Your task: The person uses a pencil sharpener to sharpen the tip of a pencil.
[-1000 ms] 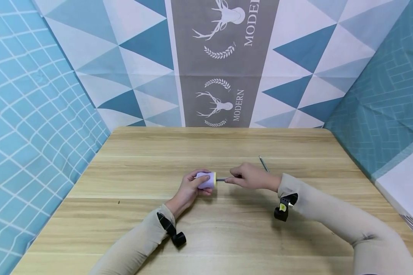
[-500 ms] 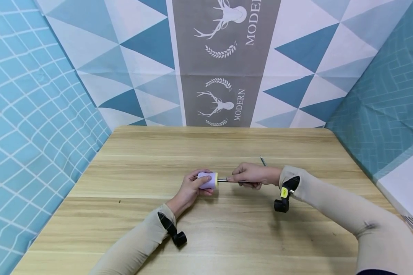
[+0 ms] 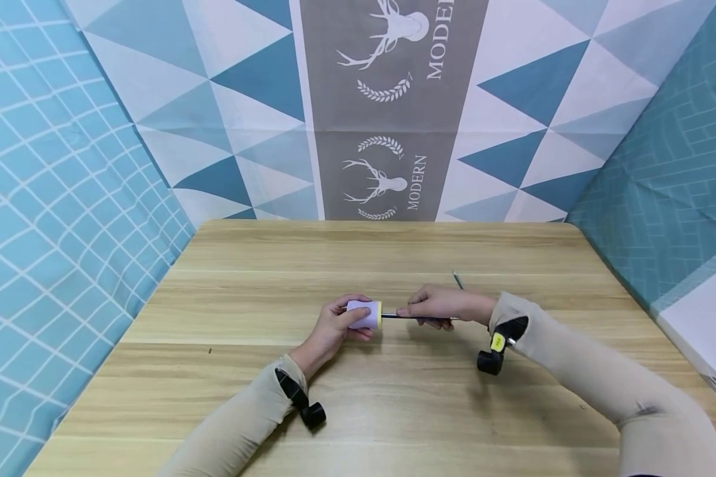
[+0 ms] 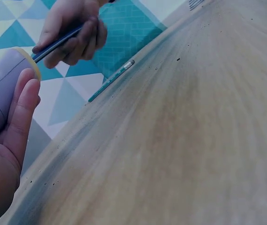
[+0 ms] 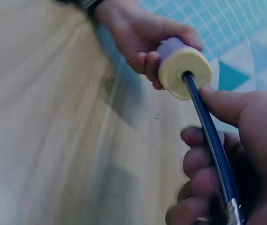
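Observation:
My left hand grips a small lilac pencil sharpener, held above the table with its yellow end facing right. In the right wrist view, a dark pencil enters the hole in the sharpener's yellow face. My right hand pinches this pencil between thumb and fingers, a short way from the sharpener. The pencil's metal-banded rear end shows past the fingers. Its tip is hidden inside the sharpener. In the left wrist view, fingers lie along the side of the sharpener.
A second, teal pencil lies on the wooden table behind the right hand. A small dark speck is on the table at left. Patterned cloth hangs behind the table and along both sides.
My right hand has shifted slightly right along the pencil and turned, so more of the pencil shows. The left hand keeps its hold on the sharpener.

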`<control>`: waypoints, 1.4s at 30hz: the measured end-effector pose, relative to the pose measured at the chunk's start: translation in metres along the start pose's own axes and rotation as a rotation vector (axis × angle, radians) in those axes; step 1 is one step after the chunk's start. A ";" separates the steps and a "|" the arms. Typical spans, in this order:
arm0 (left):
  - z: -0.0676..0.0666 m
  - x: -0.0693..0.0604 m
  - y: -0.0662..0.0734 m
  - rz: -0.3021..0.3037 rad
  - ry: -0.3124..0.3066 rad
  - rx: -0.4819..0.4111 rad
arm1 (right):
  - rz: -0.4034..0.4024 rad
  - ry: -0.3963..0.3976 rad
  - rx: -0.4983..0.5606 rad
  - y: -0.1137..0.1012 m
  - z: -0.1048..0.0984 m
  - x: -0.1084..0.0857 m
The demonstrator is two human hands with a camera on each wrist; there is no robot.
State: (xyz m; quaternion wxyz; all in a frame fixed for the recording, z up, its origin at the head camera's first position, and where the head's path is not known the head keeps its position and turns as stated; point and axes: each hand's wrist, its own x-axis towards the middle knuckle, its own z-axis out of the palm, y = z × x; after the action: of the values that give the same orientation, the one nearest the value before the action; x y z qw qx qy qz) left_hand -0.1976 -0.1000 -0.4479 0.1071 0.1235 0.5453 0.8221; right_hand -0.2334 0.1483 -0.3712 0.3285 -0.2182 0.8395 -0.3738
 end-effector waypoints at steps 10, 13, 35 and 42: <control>0.003 0.002 0.000 0.010 0.028 -0.003 | -0.689 0.736 -0.947 0.007 0.030 -0.012; 0.003 0.002 0.000 0.010 0.034 0.000 | -0.853 0.845 -1.070 0.014 0.035 -0.007; -0.001 0.001 0.001 -0.022 0.035 -0.019 | -0.999 0.684 -1.197 0.014 0.029 0.007; 0.001 -0.001 -0.001 -0.014 0.013 0.000 | -0.760 0.479 -0.819 0.009 0.028 0.001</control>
State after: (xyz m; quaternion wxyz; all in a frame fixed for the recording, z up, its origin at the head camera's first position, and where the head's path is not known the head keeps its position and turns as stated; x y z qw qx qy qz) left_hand -0.1966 -0.0993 -0.4486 0.1092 0.1142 0.5467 0.8223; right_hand -0.2154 0.1402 -0.3925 -0.1366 -0.5210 0.8291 -0.1501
